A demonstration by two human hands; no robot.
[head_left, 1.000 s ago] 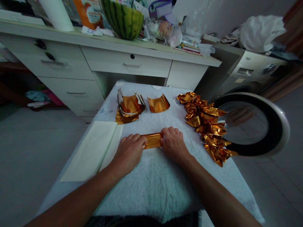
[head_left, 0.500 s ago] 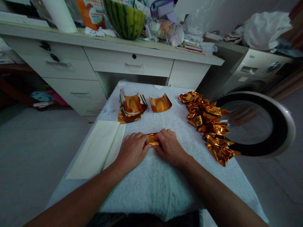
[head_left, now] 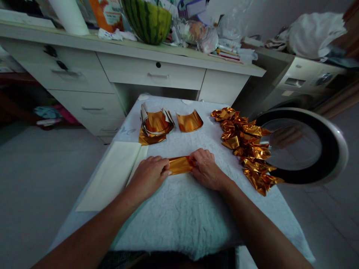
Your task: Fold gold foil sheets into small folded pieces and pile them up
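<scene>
1 table, white cloth [head_left: 179, 220] over it. 2 hands above the near half: left hand [head_left: 151, 173] grips the left end of 1 gold foil strip [head_left: 180, 165], right hand [head_left: 206, 169] grips its right end. Strip lies crosswise between them, middle exposed.

Left of the left hand: cream paper [head_left: 110, 177], at least 2 layers, partly behind the forearm. Right of the right hand: 1 heap of folded gold foil pieces [head_left: 246, 144]; they overlap, can't get a count.

Beyond the strip: 1 curled stack of foil sheets [head_left: 156, 122], sheet count unclear, and 1 single curled foil sheet [head_left: 190, 122] just right of it.

Right, past the heap: 1 washing machine [head_left: 288, 87], door open. Far side: 1 counter [head_left: 179, 56], 4 drawer handles visible, 1 cut watermelon [head_left: 148, 24] on top.
</scene>
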